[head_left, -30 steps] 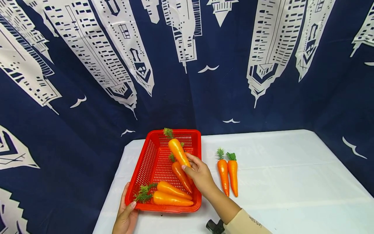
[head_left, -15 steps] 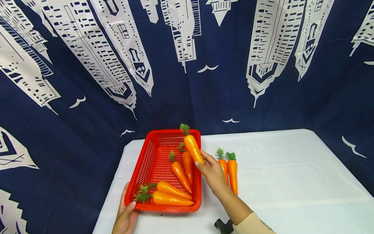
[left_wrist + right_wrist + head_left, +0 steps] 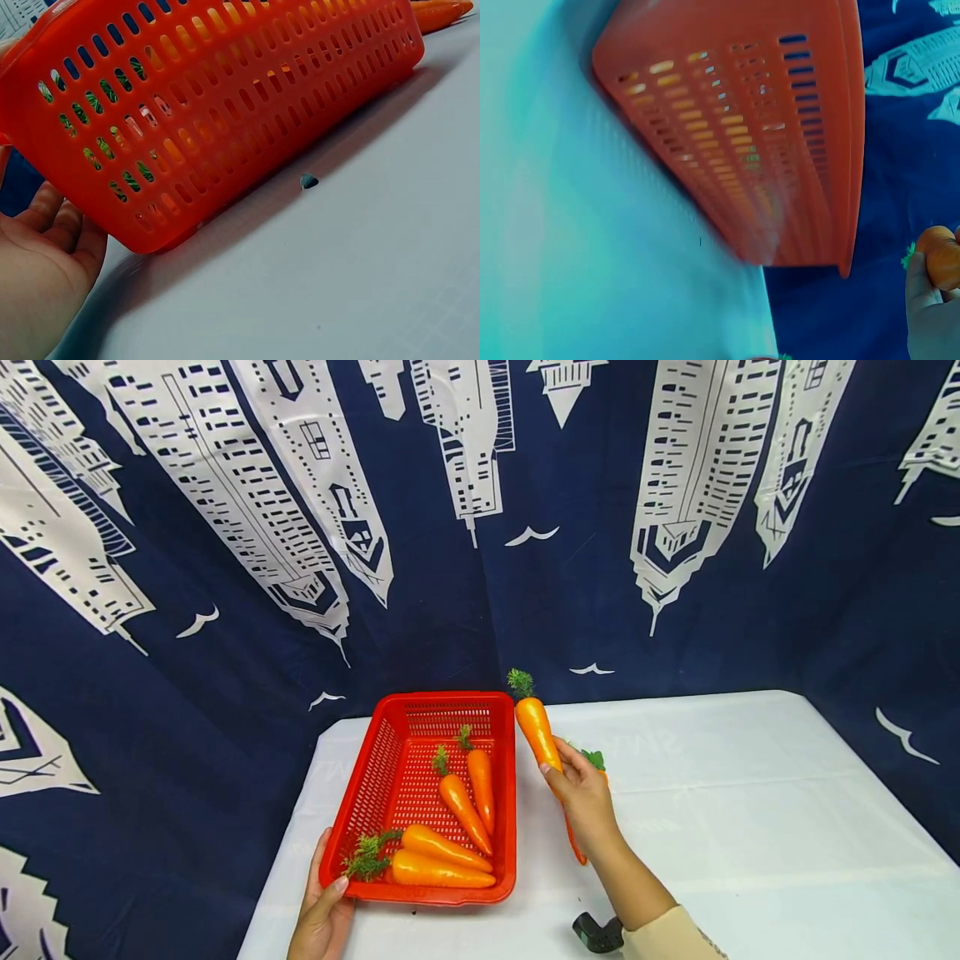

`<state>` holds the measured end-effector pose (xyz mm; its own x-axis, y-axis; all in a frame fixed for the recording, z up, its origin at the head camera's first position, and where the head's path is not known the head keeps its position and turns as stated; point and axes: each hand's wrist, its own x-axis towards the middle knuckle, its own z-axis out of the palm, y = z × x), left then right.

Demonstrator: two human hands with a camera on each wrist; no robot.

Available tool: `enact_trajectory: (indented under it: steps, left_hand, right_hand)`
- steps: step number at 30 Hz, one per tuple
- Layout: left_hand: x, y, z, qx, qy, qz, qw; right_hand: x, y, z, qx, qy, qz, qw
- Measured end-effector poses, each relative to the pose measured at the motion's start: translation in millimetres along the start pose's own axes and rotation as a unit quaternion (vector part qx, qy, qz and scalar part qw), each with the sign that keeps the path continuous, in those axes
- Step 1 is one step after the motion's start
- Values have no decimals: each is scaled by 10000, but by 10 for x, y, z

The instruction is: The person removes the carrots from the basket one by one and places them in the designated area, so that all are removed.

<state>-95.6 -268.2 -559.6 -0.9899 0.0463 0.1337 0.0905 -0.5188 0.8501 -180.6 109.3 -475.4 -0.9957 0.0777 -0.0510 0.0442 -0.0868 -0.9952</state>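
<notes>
One orange carrot (image 3: pixel 537 731) is held aloft just right of the red basket (image 3: pixel 386 760), tilted, its leafy tuft (image 3: pixel 521 682) up by the basket's far right corner. The right hand (image 3: pixel 588 793) pinches its narrow part between thumb and fingers; the tip is lost inside the grasp.

Behind that hand, to the right of the basket, a red-orange carrot tip (image 3: pixel 576 842) and a green leafy top (image 3: pixel 595 759) show on the white tablecloth (image 3: pixel 750 793); how many carrots lie there cannot be told from so little. Inside the basket are at least four: two along its near wall, tufts toward the near left corner, and two nearer its right wall, tufts pointing to the far side.

The left hand (image 3: pixel 322 910) grips the basket's near left corner, thumb on the rim and fingers outside the wall, apparently to steady it.

The step in hand seems to be the carry of a single carrot between the basket and the group on its right, most likely outward. If so, the next move calls for clearing the carrots behind the hand, lowering this one onto the cloth alongside them, tuft away from the person, then loosening the pinch. Setting it down too close could nudge its neighbours.
</notes>
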Motion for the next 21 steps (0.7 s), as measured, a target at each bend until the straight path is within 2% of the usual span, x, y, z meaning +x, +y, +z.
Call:
enact_trajectory:
  steps: [5,12,21]
  left_hand:
    - [0,-3,-2,-14,-71,46,10000]
    - [4,-14,-1,6,-78,86,9999]
    - [-2,-25,-17,-33,-176,166,9997]
  right_hand:
    - [-5,40,-145,-133,199,233,9994]
    - [-32,146,-300,162,379,374,9985]
    - [-87,278,-539,-122,667,574,9960]
